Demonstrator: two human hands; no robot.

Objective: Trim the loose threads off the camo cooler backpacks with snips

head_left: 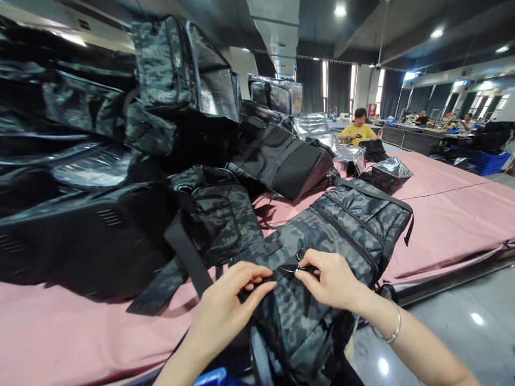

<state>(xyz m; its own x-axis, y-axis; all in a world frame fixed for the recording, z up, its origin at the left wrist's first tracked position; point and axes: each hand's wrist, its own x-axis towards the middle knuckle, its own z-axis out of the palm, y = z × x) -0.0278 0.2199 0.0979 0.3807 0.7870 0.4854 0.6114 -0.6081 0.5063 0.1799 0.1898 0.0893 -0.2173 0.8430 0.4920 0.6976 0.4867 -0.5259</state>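
L hand pinching camo bag, R hand w/ small snips

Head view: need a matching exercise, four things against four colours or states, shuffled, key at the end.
Things:
1. Left hand
2. Table cover
3. Right hand
4. Crate at far right

Colours or states:
a. Holding small snips
b. Blue
c. Pinching dark fabric on the camouflage bag
d. Pink

Pairs: 1-c, 2-d, 3-a, 4-b
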